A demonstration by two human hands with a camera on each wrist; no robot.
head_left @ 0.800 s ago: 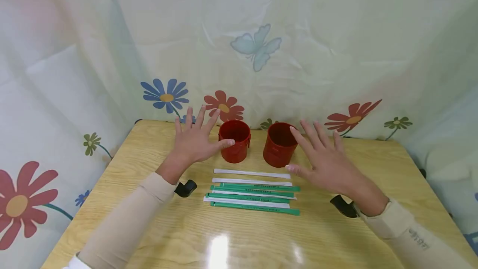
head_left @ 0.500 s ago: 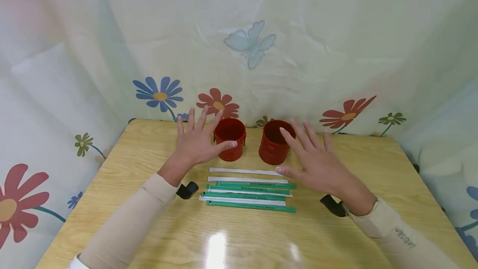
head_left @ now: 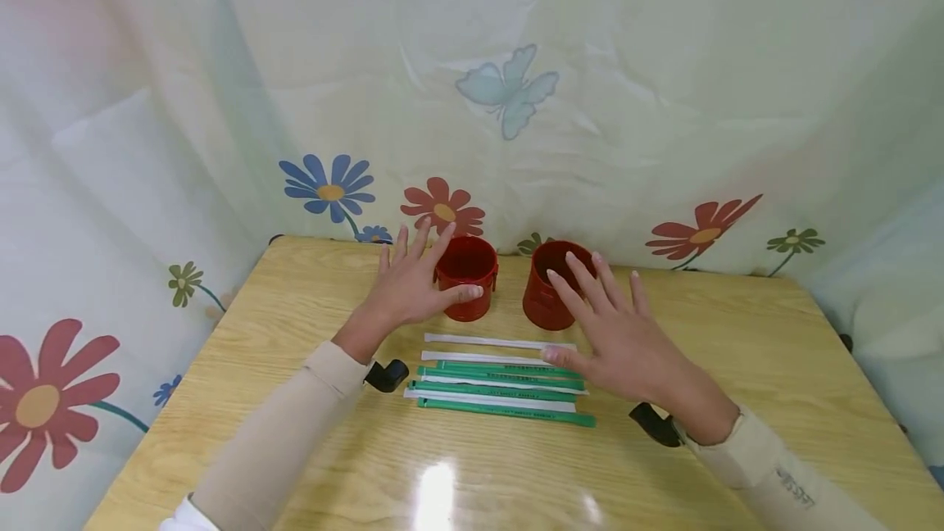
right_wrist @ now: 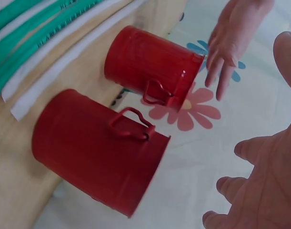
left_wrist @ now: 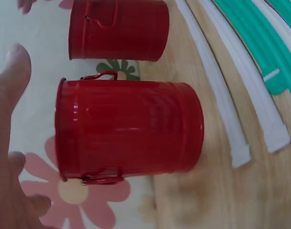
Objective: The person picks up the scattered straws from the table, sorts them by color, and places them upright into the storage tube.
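Observation:
Two small red metal buckets with wire side handles stand upright near the back of the table: a left bucket (head_left: 468,269) and a right bucket (head_left: 547,301). My left hand (head_left: 409,285), fingers spread and holding nothing, hovers beside the left bucket, its thumb overlapping the bucket's front in the head view. Spread likewise, my right hand (head_left: 623,342) hangs in front of the right bucket, two fingers overlapping its rim there. In the right wrist view a gap shows between that bucket (right_wrist: 97,152) and the fingers. Several paper-wrapped straws, green (head_left: 509,411) and white (head_left: 494,341), lie in a row before the buckets.
The wooden table (head_left: 354,457) ends just behind the buckets at a flower-printed curtain (head_left: 627,105), which also hangs along both sides. Black wrist camera mounts jut out below the left (head_left: 387,375) and right (head_left: 655,424) wrists.
Both hands have shifted slightly: the left a little rightward toward the left bucket, the right a little leftward and nearer the right bucket. The head view swayed and came back. Buckets and straws stay put.

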